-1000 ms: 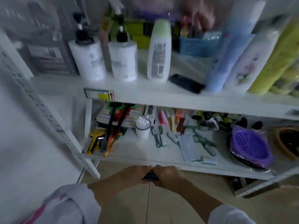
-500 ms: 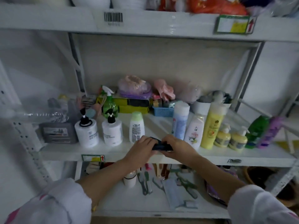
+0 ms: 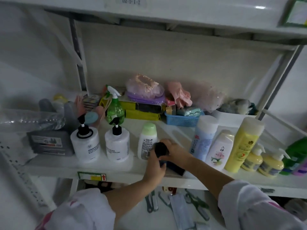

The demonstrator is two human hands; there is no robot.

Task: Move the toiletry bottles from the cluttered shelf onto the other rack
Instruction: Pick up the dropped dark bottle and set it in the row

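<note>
Dark bottle (image 3: 160,151) gripped by both hands, over shelf (image 3: 116,168) edge.

Both hands (image 3: 162,156) cover most of a dark object (image 3: 160,151), so what it is cannot be told. The purple bottle (image 3: 301,170) is cut off by the right edge. Labels on the white pump bottles (image 3: 86,143) are too small to read.

Single head cam, close in, facing fwd and down at white metal shelf (image 3: 116,166); frame edges probably wide-angle warped.
</note>
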